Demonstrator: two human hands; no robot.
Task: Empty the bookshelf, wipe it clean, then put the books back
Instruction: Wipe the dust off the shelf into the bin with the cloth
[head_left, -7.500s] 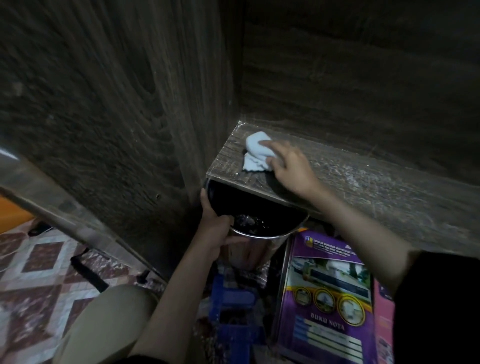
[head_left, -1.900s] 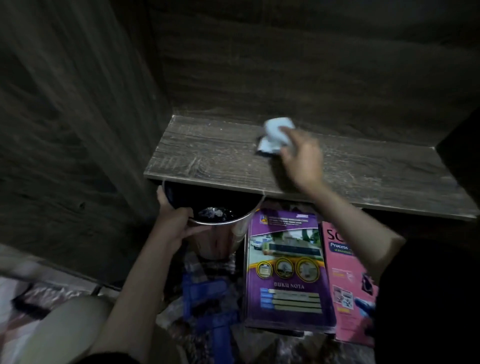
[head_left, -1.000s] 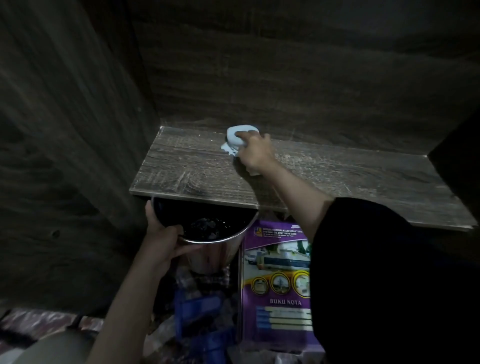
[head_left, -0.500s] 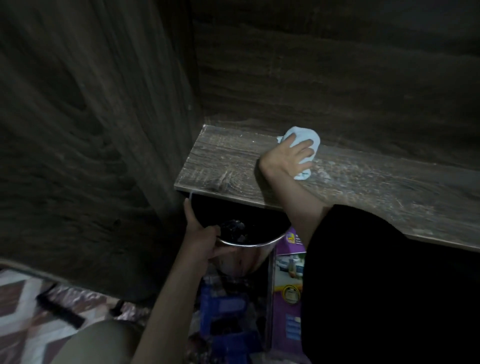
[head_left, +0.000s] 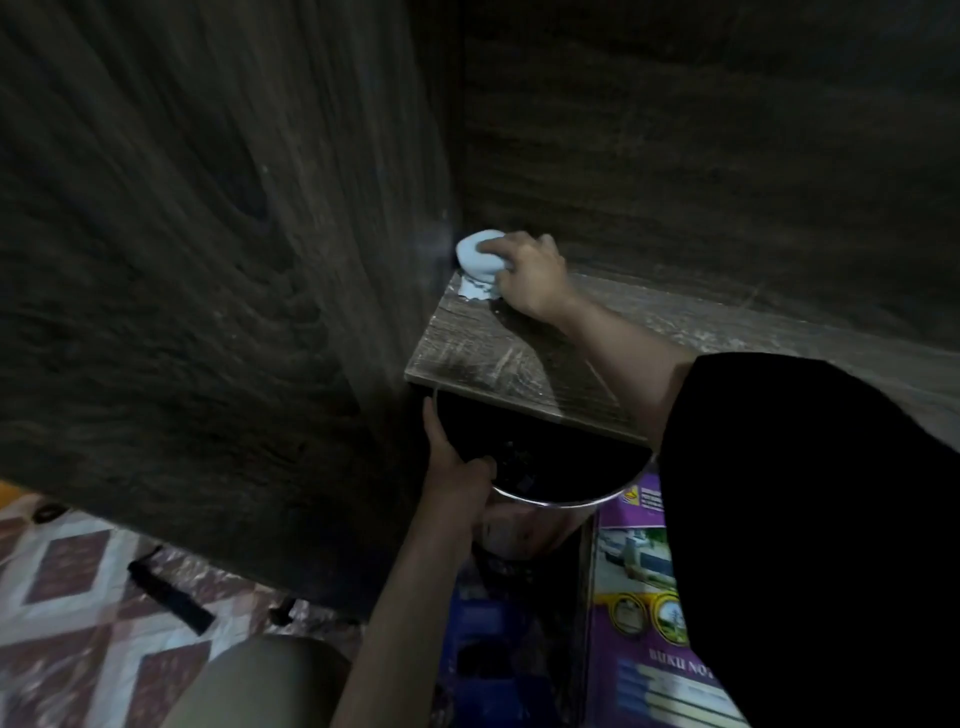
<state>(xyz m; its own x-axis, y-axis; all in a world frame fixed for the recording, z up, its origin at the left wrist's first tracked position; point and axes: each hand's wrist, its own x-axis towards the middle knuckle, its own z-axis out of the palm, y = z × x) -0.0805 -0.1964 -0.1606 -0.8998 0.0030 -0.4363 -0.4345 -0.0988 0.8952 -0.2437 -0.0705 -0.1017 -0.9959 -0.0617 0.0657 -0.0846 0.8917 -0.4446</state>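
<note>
Here my right hand is deep in the back left corner of the shelf, where the board meets the side panel of the bookcase. Its grip is closed around a bunched pale blue cloth, fingers curled over the top of the wad, and a bit of the cloth's lower edge touches the board. The shelf board carries no books, and its grain shows pale streaks (dust or glare, I can't tell which).

My left hand is lower, just under the shelf's front edge, with its grip clamped on the rim of a round metal bin: thumb hooked over the rim, one finger stretched up along the outside. The bin's inside is dark, with some small bits lying in it, and its mouth sits partly beneath the board.

Below the bin, a purple book lies flat, face up, its right half hidden by my black sleeve. Beside it is something blue, too blurred to name. The patterned floor shows at lower left.
</note>
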